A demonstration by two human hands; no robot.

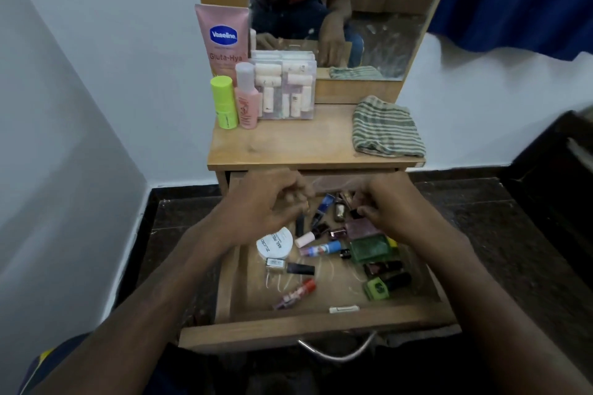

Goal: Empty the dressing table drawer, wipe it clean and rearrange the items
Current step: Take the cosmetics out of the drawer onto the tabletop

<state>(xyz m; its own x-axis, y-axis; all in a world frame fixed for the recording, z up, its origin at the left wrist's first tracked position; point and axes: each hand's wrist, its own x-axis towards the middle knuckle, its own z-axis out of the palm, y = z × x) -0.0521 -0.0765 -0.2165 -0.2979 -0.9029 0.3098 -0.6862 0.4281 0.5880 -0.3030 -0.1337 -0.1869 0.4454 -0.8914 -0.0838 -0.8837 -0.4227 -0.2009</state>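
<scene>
Both hands were down in the open drawer [321, 325], working at its back end under the tabletop lip. The left hand [272, 202] had its fingers curled inward, and a small gold-tipped piece showed at the fingertips; whether they actually pinched it I could not tell, the motion blur was too heavy. The right hand [385, 212] had fingers curled too, tips pressed among the little bottles at the back, thumb close on a small dark cap [354, 213]; a firm grip could not be made out.

Out from the fingers, the drawer floor was littered. A blue-capped tube [322, 204] lay tilted between the two hands. A round white tin [276, 244] sat just under the left wrist. A pink glass bottle [364, 228] and a green glass bottle [372, 250] lay side by side beneath the right hand. A silver nail polish [288, 266] lay on its side near the middle, a red-capped tube [296, 293] nearer the front, a lime green polish bottle [386, 286] at the right wall, and a small white stick [344, 309] against the front panel. The metal handle [337, 350] hung below.

Up on the tabletop [288, 147], a striped folded cloth [385, 128] rested at the right. At the left stood a pink Vaseline tube [223, 38], a lime green stick [223, 102], a pink bottle [246, 99] and a clear pack of small bottles [285, 86], all before the mirror [369, 26].
</scene>
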